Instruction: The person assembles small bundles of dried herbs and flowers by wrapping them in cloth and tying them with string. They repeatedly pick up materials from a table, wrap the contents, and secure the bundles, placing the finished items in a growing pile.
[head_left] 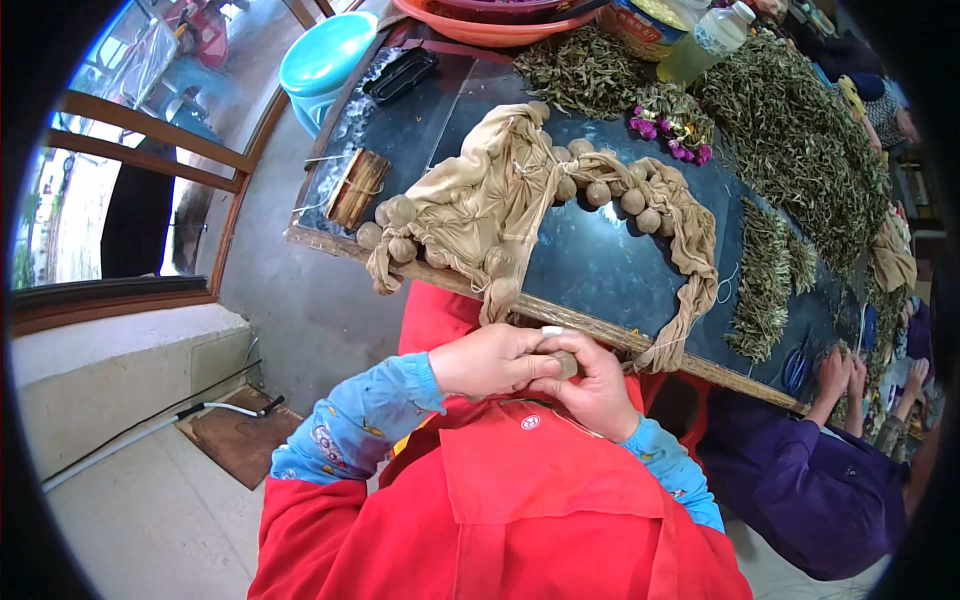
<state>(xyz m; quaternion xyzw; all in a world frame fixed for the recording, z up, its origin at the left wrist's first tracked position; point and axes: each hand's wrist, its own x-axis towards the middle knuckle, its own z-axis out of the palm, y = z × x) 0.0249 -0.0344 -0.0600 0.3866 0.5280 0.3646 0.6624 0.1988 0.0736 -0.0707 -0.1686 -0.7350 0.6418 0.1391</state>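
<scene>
My left hand [490,362] and my right hand [592,388] meet just in front of the table's near edge. Between their closed fingers a small tan cloth-covered ball [567,364] shows in part; whether it joins the cloth on the table is hidden. A long tan cloth [480,185] lies bunched on the table beyond my hands, with pleats tied in by thread. Round knobs [598,193] stand out along it, each looking like a ball wrapped in the cloth. One end of the cloth [690,270] hangs over the edge right of my hands.
On the dark table [590,270] lie a tied bundle of sticks [357,188], a black case [402,76], dried leaves [790,120] and pink flowers [675,140]. A clear bottle [705,45] stands at the back. A blue basin [328,60] is far left. A person in purple [800,480] works at right.
</scene>
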